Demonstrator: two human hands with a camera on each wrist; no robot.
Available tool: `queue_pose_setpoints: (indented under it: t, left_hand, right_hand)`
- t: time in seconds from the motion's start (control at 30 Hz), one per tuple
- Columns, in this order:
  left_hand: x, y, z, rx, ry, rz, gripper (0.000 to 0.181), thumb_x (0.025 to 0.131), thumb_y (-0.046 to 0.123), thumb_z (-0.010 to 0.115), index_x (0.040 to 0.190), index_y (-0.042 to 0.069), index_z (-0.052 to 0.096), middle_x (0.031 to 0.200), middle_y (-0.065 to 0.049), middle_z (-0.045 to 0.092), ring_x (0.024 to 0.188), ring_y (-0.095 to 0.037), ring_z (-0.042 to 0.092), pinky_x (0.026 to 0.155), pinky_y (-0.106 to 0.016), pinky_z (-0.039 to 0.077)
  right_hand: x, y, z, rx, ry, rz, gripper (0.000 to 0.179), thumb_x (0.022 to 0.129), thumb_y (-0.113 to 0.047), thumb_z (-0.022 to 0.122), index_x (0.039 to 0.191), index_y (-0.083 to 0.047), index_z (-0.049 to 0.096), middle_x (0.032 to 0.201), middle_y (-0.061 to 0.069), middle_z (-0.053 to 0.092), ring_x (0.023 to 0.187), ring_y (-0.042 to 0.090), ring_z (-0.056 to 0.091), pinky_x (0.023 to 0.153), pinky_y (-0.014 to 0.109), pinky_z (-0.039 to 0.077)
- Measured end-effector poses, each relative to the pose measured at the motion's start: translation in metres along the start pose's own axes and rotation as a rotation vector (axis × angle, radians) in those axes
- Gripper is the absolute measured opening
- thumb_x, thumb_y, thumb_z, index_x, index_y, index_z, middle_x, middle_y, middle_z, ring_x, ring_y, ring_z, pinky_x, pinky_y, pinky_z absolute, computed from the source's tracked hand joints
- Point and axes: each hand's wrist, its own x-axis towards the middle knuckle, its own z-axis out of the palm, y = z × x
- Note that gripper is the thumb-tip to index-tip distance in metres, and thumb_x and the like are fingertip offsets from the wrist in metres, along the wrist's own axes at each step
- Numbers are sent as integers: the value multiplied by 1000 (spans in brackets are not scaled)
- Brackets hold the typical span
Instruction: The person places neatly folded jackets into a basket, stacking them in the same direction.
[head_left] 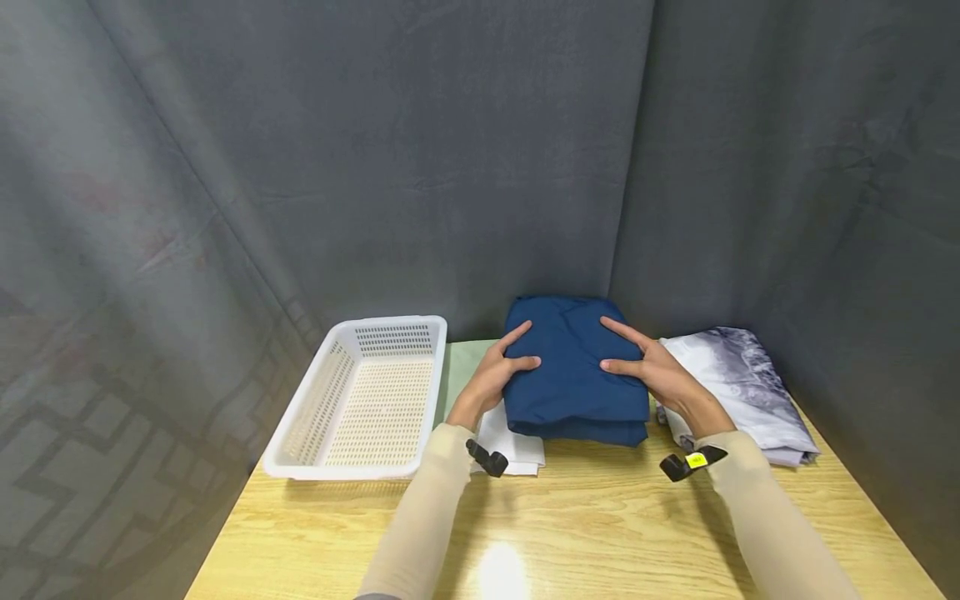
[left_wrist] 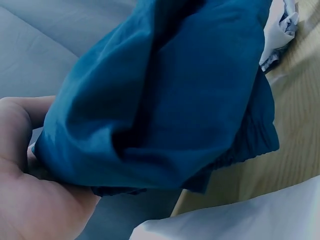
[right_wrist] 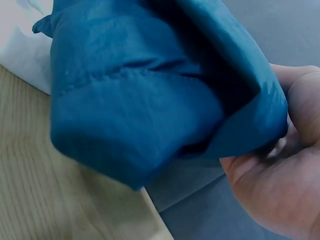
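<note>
A folded dark blue cloth [head_left: 576, 362] is held between both hands above the table. Its lower side shows a gathered edge [left_wrist: 245, 150] in the left wrist view. The left hand [head_left: 491, 375] grips the cloth's left side, thumb and index finger spread over the top. At the opposite side the right hand [head_left: 663, 375] holds it the same way. Both wrist views show fingers reaching around the cloth's edge, with the rest of the fingers partly hidden by it. Beneath and left of the bundle lie a folded white cloth [head_left: 517, 450] and a pale green cloth [head_left: 461, 362].
A white plastic basket [head_left: 433, 400] with slotted walls stands on the left of the wooden table [head_left: 585, 533]; nothing shows inside it. On the right lies a folded white cloth with a grey-purple pattern [head_left: 738, 383]. Grey curtains [head_left: 450, 167] enclose the back and sides.
</note>
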Motion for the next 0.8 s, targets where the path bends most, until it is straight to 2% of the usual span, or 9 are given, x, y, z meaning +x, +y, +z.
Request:
queue_pose_setpoints:
  t: [0.27, 0.37, 0.6, 0.8]
  left_hand:
    - [-5, 12, -9, -19, -34, 3, 81, 96, 3, 72, 162, 39, 44, 174, -9, 30, 158, -33, 37, 127, -53, 37]
    - [-7, 15, -13, -22, -44, 7, 81, 96, 2, 72, 162, 40, 44, 175, -9, 28, 159, -34, 36, 127, -54, 36]
    - [-7, 19, -22, -28, -42, 13, 82, 95, 0, 72, 161, 41, 45, 175, -7, 28, 160, -33, 33, 128, -54, 34]
    - [-9, 24, -28, -52, -34, 9, 82, 94, -2, 72, 161, 38, 47, 175, -7, 28, 160, -32, 33, 129, -54, 32]
  right_hand:
    - [4, -11, 5, 14, 7, -15, 87, 100, -23, 77, 171, -28, 26, 181, 8, -2, 166, 39, -5, 128, 73, 11]
    - [7, -13, 8, 28, 11, -10, 88, 100, -22, 77, 171, -29, 26, 181, 8, -1, 166, 39, -2, 129, 71, 13]
    - [12, -19, 15, 79, -17, -20, 89, 101, -16, 75, 172, -29, 23, 180, 13, 6, 165, 42, 13, 128, 66, 25]
    - [18, -24, 19, 69, -22, -34, 89, 100, -16, 76, 172, -29, 24, 180, 12, 4, 165, 41, 9, 129, 66, 21]
